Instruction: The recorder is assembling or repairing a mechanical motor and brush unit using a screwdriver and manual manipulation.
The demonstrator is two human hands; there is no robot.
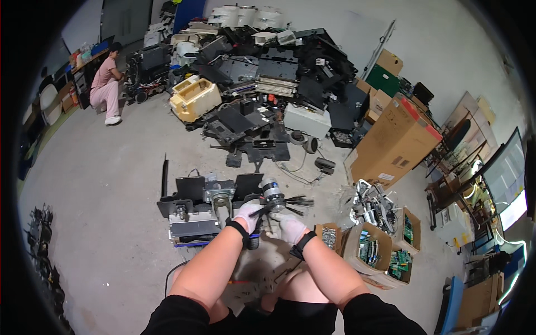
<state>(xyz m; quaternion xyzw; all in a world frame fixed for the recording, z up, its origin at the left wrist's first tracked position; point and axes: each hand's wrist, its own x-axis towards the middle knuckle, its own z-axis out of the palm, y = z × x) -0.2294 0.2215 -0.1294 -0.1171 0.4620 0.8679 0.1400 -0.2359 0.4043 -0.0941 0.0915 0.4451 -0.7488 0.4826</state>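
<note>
Both my hands wear pale gloves, with black bands at the wrists. My left hand [248,215] is closed on a motor with a brush [272,194]: a silver and black cylinder with stiff black bristles fanning out at its lower end. Just below the bristles, my right hand [287,227] has its fingers bent and pressed together near the brush hub; whatever they grip is too small to make out. Close to my left hand stands a partly stripped machine chassis [192,228] with black panels, a metal caster bracket [221,202] and a blue lower edge.
Cardboard boxes [373,249] of green circuit boards and metal parts stand to my right. Beyond the chassis rises a large heap of black panels [276,67], with a tall carton [393,142] beside it. A person in pink [104,84] crouches at far left. Dark parts [42,245] line the left edge.
</note>
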